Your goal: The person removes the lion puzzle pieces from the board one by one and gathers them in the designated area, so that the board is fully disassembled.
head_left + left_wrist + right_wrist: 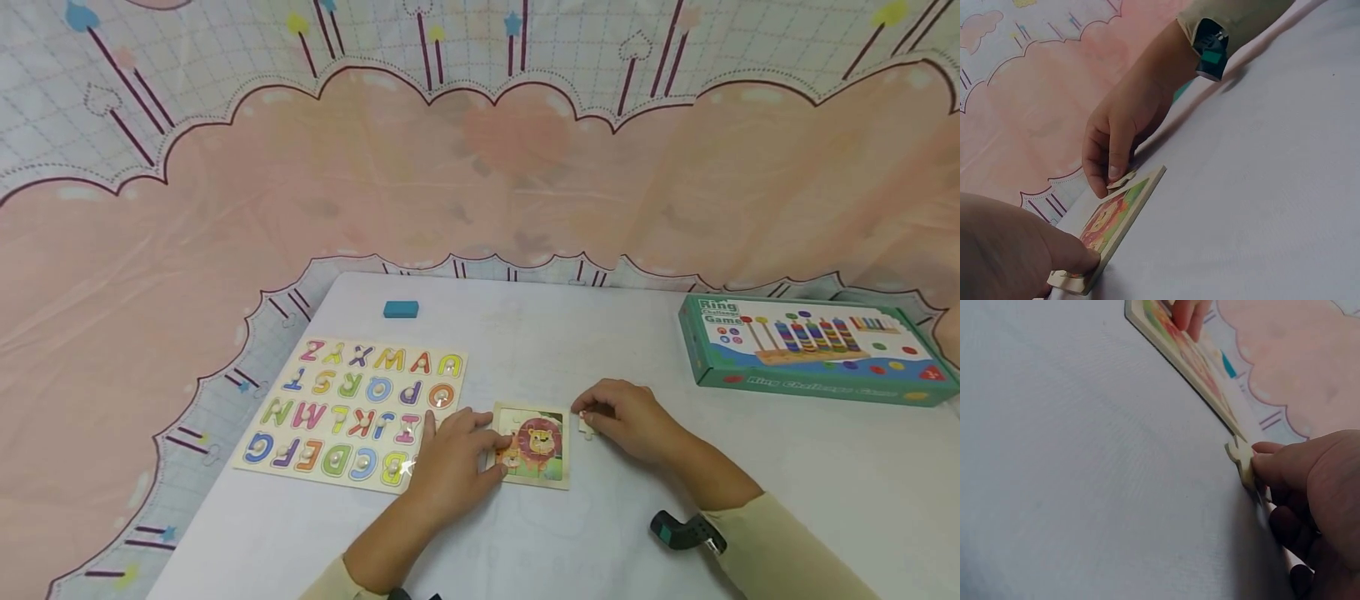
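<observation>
A small square jigsaw puzzle [542, 440] with a lion picture lies in its wooden frame on the white table. My left hand [452, 462] rests at its left side, fingers spread. In the left wrist view the thumb [1082, 256] presses on the corner of the puzzle. Just right of the frame, my right hand [633, 423] pinches a loose jigsaw piece [1243, 464] between thumb and fingers. That piece shows a pale wooden face and a knobbed edge, close over the table and near the frame's corner.
A wooden alphabet board [341, 412] with colourful knobbed letters lies to the left, partly under my left hand. Behind it sits a blue block [401, 310]. A green Ring Challenge Game box [817, 350] stands at the back right. Patterned cloth [420, 183] hangs behind the table.
</observation>
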`<state>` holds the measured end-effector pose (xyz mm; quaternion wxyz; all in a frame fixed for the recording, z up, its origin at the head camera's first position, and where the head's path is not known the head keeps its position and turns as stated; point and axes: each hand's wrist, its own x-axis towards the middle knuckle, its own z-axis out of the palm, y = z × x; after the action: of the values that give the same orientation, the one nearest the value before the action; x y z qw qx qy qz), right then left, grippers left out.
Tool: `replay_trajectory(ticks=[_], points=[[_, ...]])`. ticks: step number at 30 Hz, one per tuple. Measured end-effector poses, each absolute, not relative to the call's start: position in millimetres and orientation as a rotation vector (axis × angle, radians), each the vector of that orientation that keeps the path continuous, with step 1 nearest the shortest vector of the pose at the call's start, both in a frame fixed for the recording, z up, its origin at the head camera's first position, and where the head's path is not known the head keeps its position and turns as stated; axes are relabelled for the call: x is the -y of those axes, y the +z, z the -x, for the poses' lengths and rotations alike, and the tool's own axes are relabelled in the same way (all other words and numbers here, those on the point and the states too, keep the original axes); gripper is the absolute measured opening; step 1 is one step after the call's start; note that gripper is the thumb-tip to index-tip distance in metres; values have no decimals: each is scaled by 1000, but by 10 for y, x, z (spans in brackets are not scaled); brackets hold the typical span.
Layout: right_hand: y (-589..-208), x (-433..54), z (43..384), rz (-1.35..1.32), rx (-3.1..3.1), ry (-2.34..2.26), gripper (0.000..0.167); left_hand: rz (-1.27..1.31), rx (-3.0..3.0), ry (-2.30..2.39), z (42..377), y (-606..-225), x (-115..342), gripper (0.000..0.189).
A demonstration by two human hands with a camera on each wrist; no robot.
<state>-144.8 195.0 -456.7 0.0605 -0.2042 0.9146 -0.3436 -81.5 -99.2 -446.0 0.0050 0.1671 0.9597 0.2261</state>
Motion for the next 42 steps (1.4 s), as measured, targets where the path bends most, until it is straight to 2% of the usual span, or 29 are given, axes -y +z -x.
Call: replay_trajectory(ticks=[23, 37, 42], points=[[-4578, -2005, 1475, 524, -2683, -1212, 14, -676, -3121, 459, 745, -4491, 1012, 34], [-4524, -1996, 1527, 528, -2609, -1296, 15, -644, -3124, 573, 758, -4497, 997, 26], [-4491, -1944, 1582, 574, -2585, -1274, 14, -636, -3137, 592, 792, -4495, 986, 17]])
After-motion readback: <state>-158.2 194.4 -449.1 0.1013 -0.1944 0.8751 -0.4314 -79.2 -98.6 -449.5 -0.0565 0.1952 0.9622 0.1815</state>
